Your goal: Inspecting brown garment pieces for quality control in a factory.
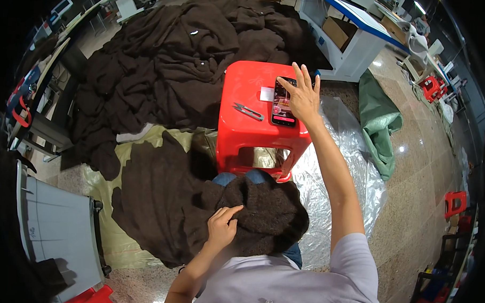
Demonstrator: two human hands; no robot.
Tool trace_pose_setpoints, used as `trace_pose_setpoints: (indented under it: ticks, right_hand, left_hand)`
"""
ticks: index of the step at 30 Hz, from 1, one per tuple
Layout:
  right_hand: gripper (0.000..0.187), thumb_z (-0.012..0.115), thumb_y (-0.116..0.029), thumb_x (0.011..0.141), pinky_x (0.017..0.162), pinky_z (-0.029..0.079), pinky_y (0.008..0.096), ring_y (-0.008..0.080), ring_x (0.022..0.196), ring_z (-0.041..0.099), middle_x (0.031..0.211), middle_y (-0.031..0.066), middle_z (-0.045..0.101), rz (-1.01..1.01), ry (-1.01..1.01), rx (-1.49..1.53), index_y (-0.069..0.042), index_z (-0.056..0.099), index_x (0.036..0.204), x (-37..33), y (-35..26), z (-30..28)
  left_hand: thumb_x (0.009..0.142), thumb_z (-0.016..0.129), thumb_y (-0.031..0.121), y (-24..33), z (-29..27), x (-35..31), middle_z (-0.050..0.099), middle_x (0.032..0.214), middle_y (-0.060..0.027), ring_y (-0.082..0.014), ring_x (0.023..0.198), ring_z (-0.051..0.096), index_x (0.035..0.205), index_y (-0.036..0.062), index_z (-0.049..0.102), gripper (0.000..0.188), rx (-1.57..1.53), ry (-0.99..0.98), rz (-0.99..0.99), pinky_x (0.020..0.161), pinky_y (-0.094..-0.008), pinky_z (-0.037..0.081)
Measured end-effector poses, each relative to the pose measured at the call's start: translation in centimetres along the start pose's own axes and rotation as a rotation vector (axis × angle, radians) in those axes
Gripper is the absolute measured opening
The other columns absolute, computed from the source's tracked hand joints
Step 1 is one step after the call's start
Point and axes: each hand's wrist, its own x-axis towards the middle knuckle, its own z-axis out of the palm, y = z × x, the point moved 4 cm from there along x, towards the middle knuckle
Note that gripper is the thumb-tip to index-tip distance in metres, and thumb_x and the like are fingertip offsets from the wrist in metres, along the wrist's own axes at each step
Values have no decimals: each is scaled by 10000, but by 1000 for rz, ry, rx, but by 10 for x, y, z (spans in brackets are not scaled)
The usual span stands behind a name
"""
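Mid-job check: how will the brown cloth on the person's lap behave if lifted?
Probably floppy: the cloth drapes in soft folds. It may be fairly heavy, since it spreads well past the lap to the left. Its fuzzy-looking surface should grip fingers well rather than slip.

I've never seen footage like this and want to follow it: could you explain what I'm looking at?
There's no machine here, just a person's two bare hands. The single picture comes from a wide fisheye camera worn on the head and looking down, so straight edges bend near its rim. On the red stool lie a phone, small snips and a white square. The right hand is over the phone, fingers spread; whether it touches the screen is hard to tell. The left hand rests on dark brown fabric across the lap; whether it grips any is unclear. Beyond the stool lies a big brown cloth heap.
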Motion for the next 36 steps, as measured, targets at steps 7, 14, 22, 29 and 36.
trace_pose_setpoints:
  ticks: [7, 14, 22, 29, 36]
  right_hand:
    - [553, 576, -42, 809, 1174, 117, 574, 271, 1479, 217, 1580, 53, 288, 18, 11, 54, -325, 632, 1281, 4, 2, -3]
    - [444, 534, -19, 831, 1152, 130, 606, 304, 1454, 268, 1540, 104, 349, 106, 95, 72, -218, 664, 1205, -33, 11, -21]
    - [414, 519, -4, 834, 1155, 109, 612, 297, 1454, 277, 1530, 99, 365, 59, 87, 129, -208, 682, 1155, -67, -2, -22]
    - [385, 528, -15, 852, 1160, 93, 606, 307, 1457, 270, 1529, 106, 364, 49, 47, 117, -202, 682, 1151, -67, -12, -25]
    - [521, 826, -313, 747, 892, 484, 404, 309, 1040, 626, 1123, 119, 661, -127, -330, 1236, -49, 654, 1162, -141, -111, -93]
  left_hand:
    - [674, 587, -110, 1, 0, 1, 632, 825, -162, -317, 762, 626, 1051, 30, 706, 419, -2, 0, -2, 692, -356, 505]
    - [682, 591, -109, 0, 0, -1, 637, 846, -164, -321, 781, 633, 1055, 25, 699, 410, 8, -14, -8, 711, -358, 508]
    - [692, 591, -108, -3, 3, -2, 637, 857, -163, -328, 805, 636, 1052, 26, 693, 397, 15, -22, -13, 722, -360, 508]
    - [696, 586, -116, -2, 2, -4, 633, 856, -161, -326, 804, 633, 1049, 30, 698, 399, 22, -5, -3, 724, -351, 507]
    - [719, 613, -164, 19, -20, 10, 662, 840, -129, -240, 772, 652, 993, 3, 710, 335, -77, 224, 119, 708, -294, 503]
